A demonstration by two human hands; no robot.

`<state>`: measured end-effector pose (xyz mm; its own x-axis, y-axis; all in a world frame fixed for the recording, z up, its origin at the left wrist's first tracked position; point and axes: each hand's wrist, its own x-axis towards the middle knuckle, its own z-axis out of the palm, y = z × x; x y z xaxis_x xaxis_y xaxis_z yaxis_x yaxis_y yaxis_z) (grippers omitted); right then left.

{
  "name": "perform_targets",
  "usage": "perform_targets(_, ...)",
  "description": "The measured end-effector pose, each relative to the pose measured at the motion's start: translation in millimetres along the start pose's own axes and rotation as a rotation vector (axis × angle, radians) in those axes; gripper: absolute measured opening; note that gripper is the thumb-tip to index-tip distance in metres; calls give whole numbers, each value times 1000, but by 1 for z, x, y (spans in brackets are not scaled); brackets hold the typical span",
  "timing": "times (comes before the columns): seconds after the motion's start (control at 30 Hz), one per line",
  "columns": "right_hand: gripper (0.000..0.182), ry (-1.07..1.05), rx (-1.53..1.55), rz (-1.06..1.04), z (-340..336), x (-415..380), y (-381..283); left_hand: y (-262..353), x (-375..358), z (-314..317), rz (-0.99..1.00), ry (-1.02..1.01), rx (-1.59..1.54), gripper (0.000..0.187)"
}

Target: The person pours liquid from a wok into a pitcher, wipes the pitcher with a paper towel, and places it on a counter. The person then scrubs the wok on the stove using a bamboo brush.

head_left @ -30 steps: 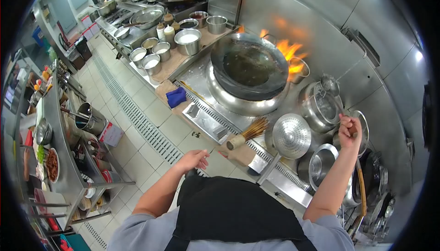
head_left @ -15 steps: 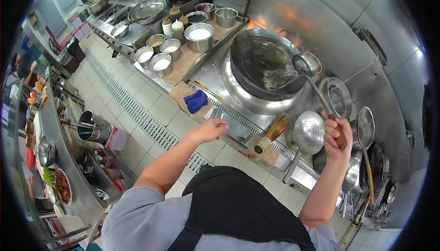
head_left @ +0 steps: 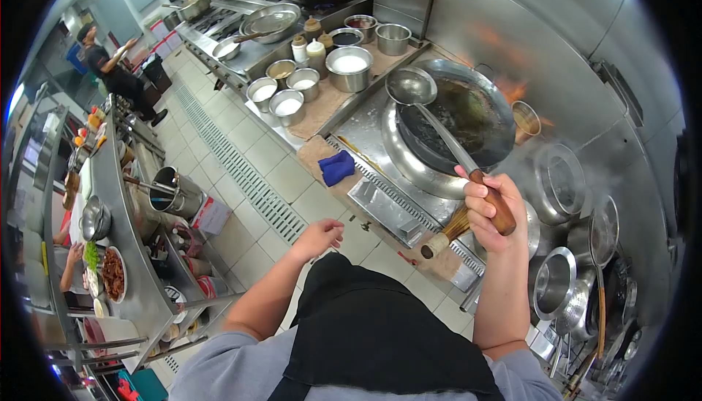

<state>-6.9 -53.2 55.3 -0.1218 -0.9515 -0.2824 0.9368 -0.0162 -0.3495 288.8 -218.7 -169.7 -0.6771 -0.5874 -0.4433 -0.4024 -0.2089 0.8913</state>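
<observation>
My right hand (head_left: 496, 213) is wrapped round the wooden handle of a long metal ladle (head_left: 443, 132). The ladle's bowl hangs over the left rim of a large dark wok (head_left: 418, 132), which holds murky liquid. Flames rise behind the wok on its round steel burner ring. Nothing is in my left hand (head_left: 320, 240), whose fingers are apart and loosely bent in front of the black apron (head_left: 365, 328). A bamboo brush (head_left: 447, 234) lies on the stove's front edge, partly hidden by my right hand. Farther left, a crumpled blue cloth (head_left: 336, 168) rests on the ledge.
Steel containers (head_left: 288, 107) of white contents and squeeze bottles (head_left: 316, 55) stand left of the wok. Strainers (head_left: 604, 233) and pots crowd the right side. A counter (head_left: 146, 276) with a plate of brown food (head_left: 113, 275) runs along the left. Another person (head_left: 113, 72) stands at the back left.
The ladle has swung from the wok's right side to its left rim. My view has shifted, and a person now shows at the back left. My left hand stays empty.
</observation>
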Motion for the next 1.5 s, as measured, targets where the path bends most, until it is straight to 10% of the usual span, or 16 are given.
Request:
perform_targets(0.37,26,171,-50,126,-2,101,75,48,96,-122,21,242,-171,30)
perform_targets(0.57,16,523,-971,107,-11,134,119,34,152,-162,26,134,-159,30)
perform_targets(0.73,52,749,-1834,-51,12,102,140,7,188,-180,204,155,263,35)
perform_targets(0.97,62,930,-1639,-388,47,7,169,13,218,-183,260,98,345,33)
perform_targets(1.07,54,1075,-1049,-607,19,-34,188,20,229,-180,254,-23,245,31)
perform_targets(1.17,11,1473,-1062,-446,-21,-72,174,49,224,-160,272,-151,232,27)
perform_targets(1.3,14,1780,-1491,-271,-83,-127,156,83,204,-131,240,-178,177,24)
perform_targets(1.5,16,1634,-1018,-100,-174,-192,131,115,175,-88,270,-271,194,26)
